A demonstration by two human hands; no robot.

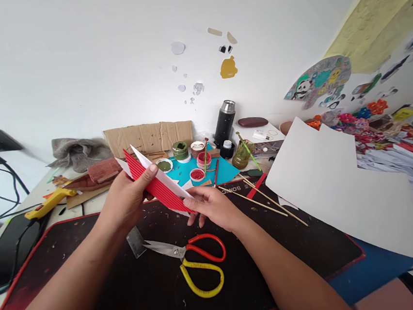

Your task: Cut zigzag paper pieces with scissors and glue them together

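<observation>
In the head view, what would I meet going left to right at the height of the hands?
Yellow tool, left hand, red ridged paper, right hand, thin wooden sticks, large white sheet.

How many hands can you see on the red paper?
2: the left hand holds the red paper nearer its upper end, and the right hand holds its lower end.

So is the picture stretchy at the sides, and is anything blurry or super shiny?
In the head view, the paper strips at the right edge look stretched and a bit soft; same view, the scissors and the red paper look fairly crisp; also in the head view, the thermos has a shiny top, and shadows hardly show on the mat.
</observation>
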